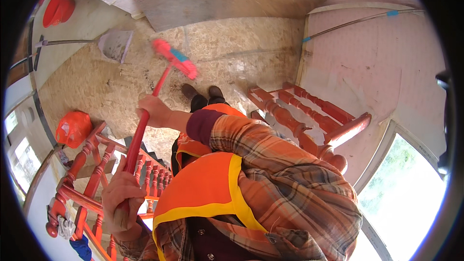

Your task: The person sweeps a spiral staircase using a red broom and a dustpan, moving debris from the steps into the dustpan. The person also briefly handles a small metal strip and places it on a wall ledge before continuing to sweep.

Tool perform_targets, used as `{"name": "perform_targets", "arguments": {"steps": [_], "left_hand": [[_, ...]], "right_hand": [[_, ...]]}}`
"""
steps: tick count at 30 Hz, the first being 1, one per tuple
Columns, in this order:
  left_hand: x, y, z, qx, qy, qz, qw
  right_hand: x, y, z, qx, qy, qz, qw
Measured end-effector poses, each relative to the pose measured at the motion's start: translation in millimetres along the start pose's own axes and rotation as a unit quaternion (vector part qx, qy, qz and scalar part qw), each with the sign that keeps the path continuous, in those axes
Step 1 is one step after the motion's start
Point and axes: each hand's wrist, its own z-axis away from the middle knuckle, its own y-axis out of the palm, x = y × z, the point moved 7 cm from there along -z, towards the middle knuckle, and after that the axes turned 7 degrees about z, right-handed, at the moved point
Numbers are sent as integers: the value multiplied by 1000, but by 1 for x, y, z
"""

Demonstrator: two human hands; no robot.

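A broom (175, 59) with pink-red bristles and a teal band rests its head on or just over the dirty floor, blurred by motion. Its red handle runs down toward me. My right hand (155, 111) is closed round the middle of the handle. Lower down, my left hand (121, 198) grips the handle near its end. Dark dirt (178, 86) lies on the floor between the broom head and my shoes (202, 91). Left of the broom head sits a grey dustpan (115, 44) with a long handle.
Red wooden balusters stand at left (92, 164) and right (299, 121). An orange plastic bag (74, 129) sits by the left railing, a red bucket (59, 9) at far left. A large board (227, 2) leans along the far wall. A thin pole (357, 23) leans at right.
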Motion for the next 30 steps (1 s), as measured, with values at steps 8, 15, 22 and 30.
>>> {"name": "perform_targets", "arguments": {"steps": [8,15,22,30], "left_hand": [[-40,15,15,-24,25,79,996],[35,32,-44,42,46,237,970],[4,-23,0,-30,45,84,995],[-37,-37,53,-86,153,32,984]], "right_hand": [[32,-73,26,-29,-11,7,999],[-59,-124,53,-45,146,163,975],[-2,-2,-10,8,-13,-5,1000],[88,26,-44,143,-168,-62,973]]}}
